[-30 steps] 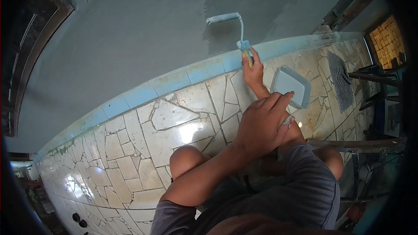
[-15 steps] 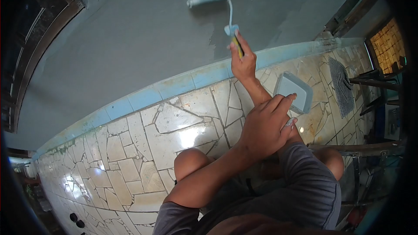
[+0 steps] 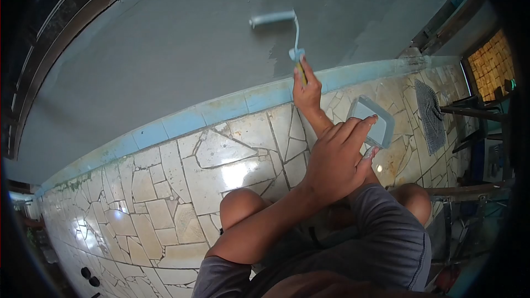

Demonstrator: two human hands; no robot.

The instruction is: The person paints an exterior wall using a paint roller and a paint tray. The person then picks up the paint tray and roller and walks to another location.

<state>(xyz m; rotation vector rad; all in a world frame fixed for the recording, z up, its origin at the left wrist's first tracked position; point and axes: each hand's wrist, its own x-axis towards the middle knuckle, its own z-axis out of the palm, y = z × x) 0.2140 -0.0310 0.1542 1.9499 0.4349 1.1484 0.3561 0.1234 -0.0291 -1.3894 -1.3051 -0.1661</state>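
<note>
My right hand [image 3: 307, 89] is closed around the yellow-and-dark handle of a paint roller [image 3: 273, 18]. The roller's pale sleeve lies against or very near the grey wall [image 3: 187, 49]; contact is hard to make out. Across my right forearm rests my left hand [image 3: 341, 157], its fingers stretched out and holding nothing, with whitish smears on a fingertip and the thumb. Just beyond it on the floor stands a grey paint tray [image 3: 388, 128] with light grey paint inside, partly hidden by that hand.
Light blue tiles [image 3: 221, 109] run along the wall's base above a stone-paved floor [image 3: 215, 154]. A grey textured mat [image 3: 430, 116] lies at the right, near dark wooden furniture [image 3: 475, 111]. A wooden frame [image 3: 66, 22] borders the wall at the left.
The paint roller has come down the wall and slightly right, with my right hand lowering along with it. My left hand stays across the right forearm.
</note>
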